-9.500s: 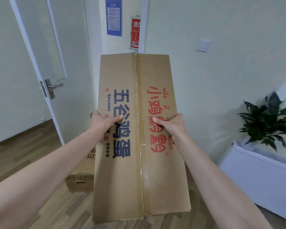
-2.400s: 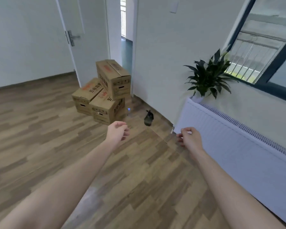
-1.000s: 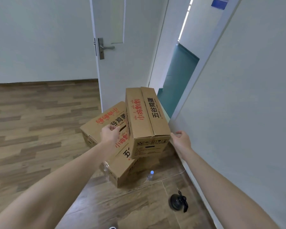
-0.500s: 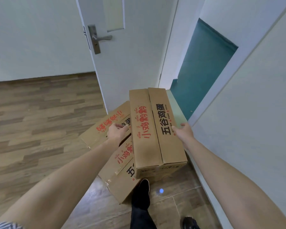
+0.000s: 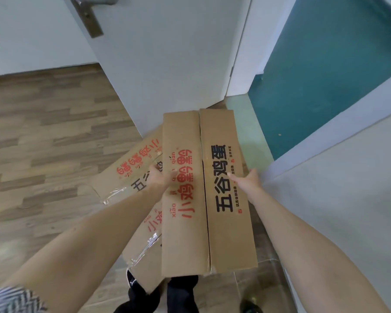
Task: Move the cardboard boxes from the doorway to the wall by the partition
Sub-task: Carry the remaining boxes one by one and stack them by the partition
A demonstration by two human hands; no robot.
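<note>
At centre frame, your left hand [image 5: 159, 180] is pressing on the left edge of the top box [image 5: 207, 190] and your right hand [image 5: 248, 182] on its right edge, fingers spread flat. You are taking hold of it atop two lower boxes [image 5: 131, 177] by the doorway [image 5: 321, 71]; next, I judge, lifting needs firm pressure from both sides.

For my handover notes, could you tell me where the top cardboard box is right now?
The top cardboard box is centre frame between the left hand and right hand, atop two lower boxes beside the open door.
</note>
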